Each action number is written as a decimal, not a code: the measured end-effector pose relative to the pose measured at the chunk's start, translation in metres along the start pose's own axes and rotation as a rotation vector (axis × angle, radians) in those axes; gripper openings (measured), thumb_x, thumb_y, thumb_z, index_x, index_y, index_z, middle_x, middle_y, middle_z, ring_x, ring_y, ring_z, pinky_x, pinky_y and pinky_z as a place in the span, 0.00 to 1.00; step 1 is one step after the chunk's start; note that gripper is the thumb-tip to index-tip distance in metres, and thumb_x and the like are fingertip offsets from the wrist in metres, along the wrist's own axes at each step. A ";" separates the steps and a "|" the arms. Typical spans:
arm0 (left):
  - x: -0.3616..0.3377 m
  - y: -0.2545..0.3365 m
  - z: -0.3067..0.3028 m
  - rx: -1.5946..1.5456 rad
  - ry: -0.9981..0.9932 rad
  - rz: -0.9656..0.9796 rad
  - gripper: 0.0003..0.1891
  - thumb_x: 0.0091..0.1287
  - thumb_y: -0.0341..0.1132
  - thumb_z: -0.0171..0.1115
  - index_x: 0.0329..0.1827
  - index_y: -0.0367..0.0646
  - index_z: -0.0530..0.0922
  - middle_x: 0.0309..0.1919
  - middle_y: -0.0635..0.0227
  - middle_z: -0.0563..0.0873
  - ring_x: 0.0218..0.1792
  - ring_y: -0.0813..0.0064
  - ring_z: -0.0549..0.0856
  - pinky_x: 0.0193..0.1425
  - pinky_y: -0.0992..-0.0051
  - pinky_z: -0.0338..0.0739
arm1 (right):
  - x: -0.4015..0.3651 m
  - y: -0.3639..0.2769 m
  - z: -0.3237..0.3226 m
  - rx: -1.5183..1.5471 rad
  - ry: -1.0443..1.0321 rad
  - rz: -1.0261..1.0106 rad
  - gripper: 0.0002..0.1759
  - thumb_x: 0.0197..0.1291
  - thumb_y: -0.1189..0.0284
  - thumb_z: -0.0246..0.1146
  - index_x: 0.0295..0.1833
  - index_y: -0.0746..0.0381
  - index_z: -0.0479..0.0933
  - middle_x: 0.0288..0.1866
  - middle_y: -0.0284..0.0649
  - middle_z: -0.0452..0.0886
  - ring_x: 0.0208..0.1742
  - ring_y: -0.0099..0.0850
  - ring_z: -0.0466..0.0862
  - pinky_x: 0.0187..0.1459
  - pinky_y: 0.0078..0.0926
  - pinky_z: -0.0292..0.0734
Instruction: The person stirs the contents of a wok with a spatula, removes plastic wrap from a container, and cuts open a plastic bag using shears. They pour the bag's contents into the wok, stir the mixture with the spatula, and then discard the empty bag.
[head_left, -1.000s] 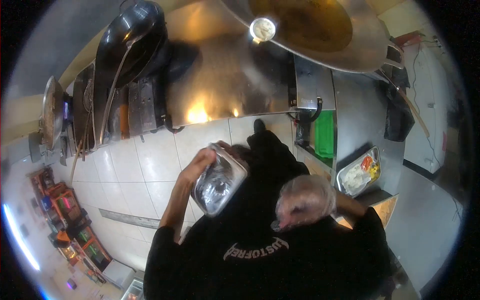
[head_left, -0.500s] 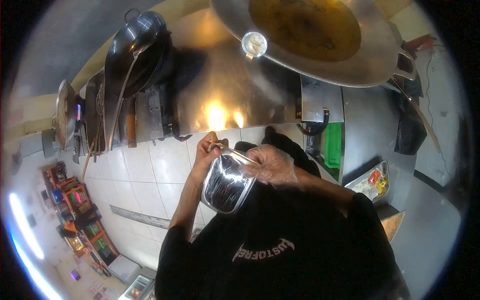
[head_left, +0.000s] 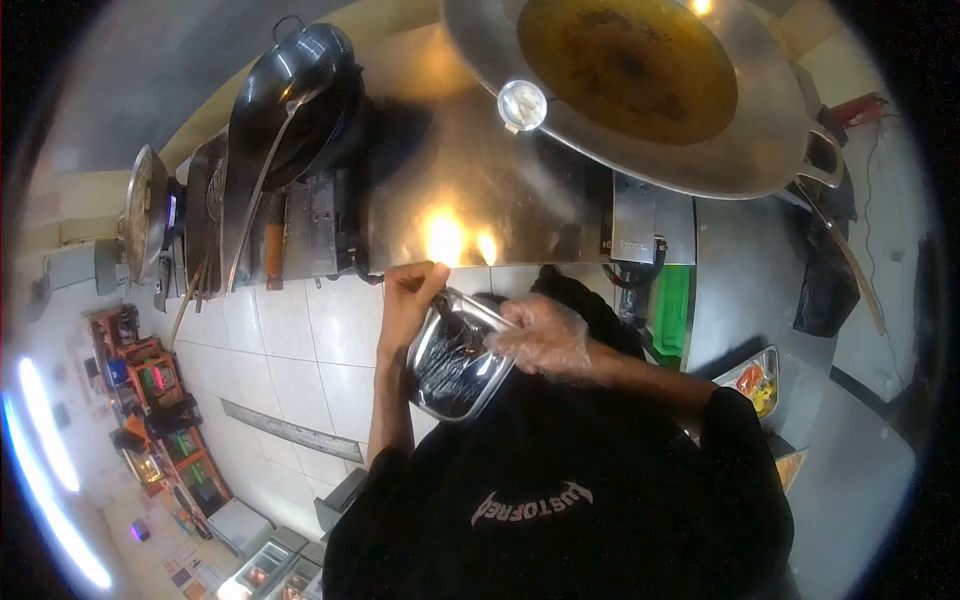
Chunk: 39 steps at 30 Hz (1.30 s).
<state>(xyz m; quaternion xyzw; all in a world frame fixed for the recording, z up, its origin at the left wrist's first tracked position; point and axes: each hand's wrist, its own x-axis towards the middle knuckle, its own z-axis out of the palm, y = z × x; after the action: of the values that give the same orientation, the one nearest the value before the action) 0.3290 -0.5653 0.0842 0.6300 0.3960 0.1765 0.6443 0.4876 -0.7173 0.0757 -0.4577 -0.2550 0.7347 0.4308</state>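
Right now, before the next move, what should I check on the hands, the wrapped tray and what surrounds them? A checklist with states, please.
1. Left hand at the upper edge of the metal tray: ok.
2. Right hand at the tray's near-right side, in a clear plastic glove: ok.
3. Matching glove on the left hand: not ok, none visible.
4. Plastic film tight and sealed all round: cannot tell; it is wrinkled and the hands hide part of the edge.
5. Wok apart from the metal tray: ok.
6. Liquid in the wok hot: cannot tell.
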 end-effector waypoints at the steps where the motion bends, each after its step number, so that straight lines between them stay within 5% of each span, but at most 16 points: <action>1: 0.001 0.008 0.001 0.026 0.028 0.016 0.20 0.62 0.35 0.69 0.15 0.44 0.70 0.16 0.78 0.74 0.19 0.88 0.70 0.24 0.83 0.62 | 0.001 -0.003 0.001 0.048 0.038 0.000 0.11 0.61 0.69 0.65 0.33 0.66 0.74 0.19 0.32 0.72 0.16 0.17 0.70 0.17 0.17 0.65; 4: 0.006 0.012 -0.002 -0.026 0.022 0.185 0.19 0.57 0.29 0.73 0.15 0.44 0.69 0.16 0.78 0.75 0.19 0.88 0.70 0.25 0.84 0.63 | 0.007 -0.002 0.007 -0.067 0.068 -0.042 0.11 0.61 0.69 0.65 0.34 0.66 0.74 0.19 0.31 0.71 0.16 0.17 0.70 0.17 0.17 0.64; 9: -0.001 0.026 -0.019 0.007 -0.164 0.053 0.15 0.60 0.28 0.70 0.23 0.45 0.69 0.22 0.80 0.73 0.26 0.90 0.69 0.30 0.84 0.63 | 0.012 -0.005 0.011 -0.044 -0.019 -0.029 0.11 0.59 0.70 0.66 0.34 0.67 0.75 0.19 0.31 0.72 0.16 0.19 0.70 0.17 0.17 0.63; 12: 0.013 0.011 -0.011 -0.019 -0.149 -0.011 0.16 0.63 0.25 0.66 0.23 0.46 0.66 0.22 0.81 0.68 0.26 0.89 0.66 0.31 0.84 0.61 | 0.031 0.005 0.004 -0.403 0.135 -0.108 0.11 0.57 0.68 0.67 0.32 0.64 0.76 0.18 0.33 0.72 0.17 0.21 0.71 0.18 0.21 0.65; 14: 0.033 -0.029 -0.007 -0.108 -0.052 0.033 0.19 0.63 0.22 0.64 0.23 0.48 0.62 0.22 0.81 0.67 0.26 0.89 0.64 0.30 0.83 0.60 | 0.082 0.060 -0.012 0.118 0.208 -0.298 0.11 0.54 0.66 0.64 0.26 0.62 0.76 0.18 0.37 0.74 0.19 0.25 0.71 0.23 0.32 0.68; 16: 0.058 -0.060 -0.003 -0.183 0.058 0.222 0.19 0.66 0.26 0.63 0.21 0.49 0.61 0.21 0.81 0.65 0.25 0.88 0.62 0.30 0.82 0.58 | 0.103 0.051 -0.032 -0.159 0.240 -0.355 0.11 0.54 0.67 0.63 0.27 0.64 0.76 0.19 0.37 0.74 0.20 0.26 0.72 0.23 0.33 0.68; 21: 0.106 -0.119 0.007 -0.648 0.275 0.179 0.24 0.71 0.49 0.57 0.18 0.50 0.61 0.22 0.77 0.64 0.25 0.83 0.61 0.31 0.80 0.58 | 0.176 0.095 -0.081 -0.687 0.339 -0.337 0.12 0.55 0.68 0.62 0.32 0.69 0.78 0.22 0.38 0.76 0.24 0.27 0.73 0.26 0.33 0.69; 23: 0.118 -0.140 0.010 -0.720 0.438 0.173 0.27 0.72 0.55 0.52 0.17 0.49 0.60 0.23 0.74 0.66 0.27 0.82 0.63 0.34 0.80 0.62 | 0.227 0.158 -0.103 0.974 0.423 -0.056 0.14 0.53 0.66 0.64 0.32 0.68 0.78 0.23 0.39 0.76 0.26 0.27 0.73 0.29 0.31 0.70; 24: 0.118 -0.143 0.015 -0.722 0.430 0.174 0.27 0.72 0.55 0.52 0.17 0.49 0.60 0.23 0.74 0.66 0.27 0.82 0.63 0.34 0.80 0.62 | 0.218 0.151 -0.106 0.974 0.428 -0.063 0.14 0.53 0.66 0.64 0.32 0.68 0.78 0.23 0.39 0.76 0.26 0.27 0.73 0.29 0.31 0.70; 26: 0.112 -0.149 0.024 -0.582 0.385 0.355 0.26 0.73 0.49 0.53 0.17 0.45 0.61 0.22 0.75 0.67 0.26 0.81 0.63 0.33 0.77 0.56 | 0.177 0.112 -0.103 -0.120 0.271 -0.368 0.08 0.61 0.75 0.55 0.42 0.67 0.74 0.23 0.31 0.66 0.20 0.16 0.64 0.20 0.18 0.62; 27: 0.107 -0.162 0.017 -0.363 0.303 0.427 0.20 0.72 0.43 0.55 0.24 0.40 0.70 0.26 0.74 0.71 0.28 0.82 0.66 0.35 0.78 0.60 | 0.162 0.096 -0.098 -0.406 0.261 -0.278 0.09 0.61 0.74 0.55 0.42 0.67 0.76 0.24 0.30 0.69 0.20 0.18 0.66 0.21 0.20 0.64; 30: 0.091 -0.162 -0.017 0.111 -0.148 0.280 0.08 0.70 0.33 0.59 0.35 0.39 0.78 0.35 0.69 0.78 0.38 0.81 0.75 0.45 0.76 0.72 | 0.154 0.102 -0.118 -0.414 0.283 -0.142 0.10 0.60 0.68 0.59 0.33 0.64 0.77 0.20 0.31 0.71 0.20 0.23 0.70 0.23 0.25 0.67; 31: 0.091 -0.158 -0.025 -0.055 -0.244 0.128 0.02 0.66 0.23 0.61 0.38 0.39 0.79 0.37 0.69 0.81 0.42 0.79 0.78 0.48 0.77 0.72 | 0.151 0.101 -0.120 -0.416 0.285 -0.074 0.12 0.59 0.66 0.62 0.28 0.62 0.78 0.19 0.31 0.72 0.21 0.25 0.72 0.24 0.28 0.69; 36: 0.123 -0.156 -0.053 -0.036 -0.350 0.094 0.04 0.63 0.22 0.63 0.38 0.40 0.79 0.38 0.73 0.81 0.42 0.81 0.79 0.51 0.78 0.73 | 0.145 0.047 -0.084 -0.869 0.307 0.042 0.17 0.56 0.60 0.68 0.31 0.64 0.79 0.27 0.39 0.81 0.32 0.30 0.81 0.34 0.30 0.76; 38: 0.132 -0.157 -0.054 -0.021 -0.366 0.125 0.06 0.63 0.22 0.63 0.40 0.41 0.78 0.37 0.74 0.80 0.42 0.82 0.78 0.50 0.79 0.73 | 0.185 0.093 -0.099 -0.489 0.627 -0.602 0.14 0.57 0.62 0.68 0.31 0.62 0.79 0.33 0.40 0.80 0.38 0.31 0.80 0.40 0.31 0.75; 39: 0.134 -0.157 -0.052 -0.061 -0.376 0.119 0.08 0.62 0.22 0.63 0.43 0.42 0.77 0.36 0.76 0.79 0.43 0.82 0.78 0.50 0.79 0.73 | 0.181 0.081 -0.097 -0.494 0.623 -0.602 0.14 0.57 0.62 0.68 0.31 0.62 0.79 0.33 0.40 0.80 0.38 0.31 0.80 0.40 0.31 0.75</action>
<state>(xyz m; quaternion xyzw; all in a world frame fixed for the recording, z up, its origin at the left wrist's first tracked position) 0.3321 -0.4558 -0.0985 0.6544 0.2251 0.1052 0.7141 0.5036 -0.6030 -0.1123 -0.6499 -0.4016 0.3236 0.5582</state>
